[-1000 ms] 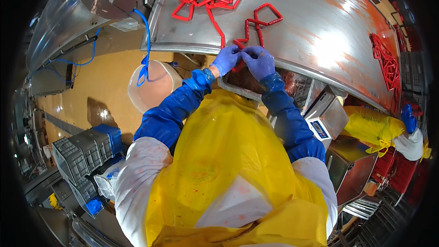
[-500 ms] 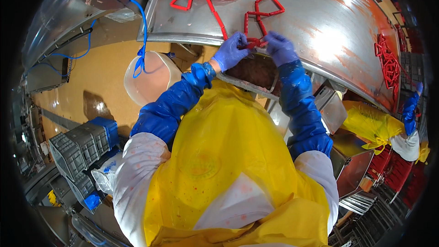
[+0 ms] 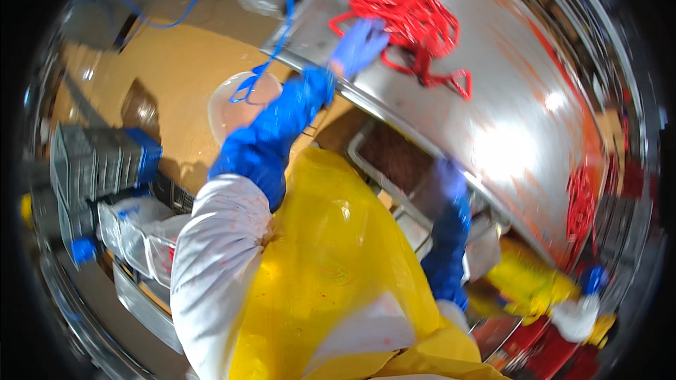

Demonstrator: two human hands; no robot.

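Note:
A heap of linked red sausages (image 3: 412,17) lies on the metal table, with a few links trailing off its near side. My left hand (image 3: 359,48), in a purple-blue glove, reaches to the heap's left edge with its fingers stretched out and touching or just beside the links. My right hand (image 3: 448,179) is smeared by motion at the table's near edge, and its fingers cannot be made out. Beside it, below the table edge, sits a tray (image 3: 358,151) of dark reddish-brown, meat-like stuff.
The metal table (image 3: 465,123) has a raised rim. Another red sausage heap (image 3: 581,204) lies at its right end, near a co-worker's blue sleeve (image 3: 595,280). A blue strap (image 3: 282,35) hangs over a whitish tub (image 3: 229,109) at left. Grey crates (image 3: 98,165) stand further left.
My hands were together on a stretch of links at the table edge; now they are apart. The left has gone to the heap, the right down by the tray. The view has turned.

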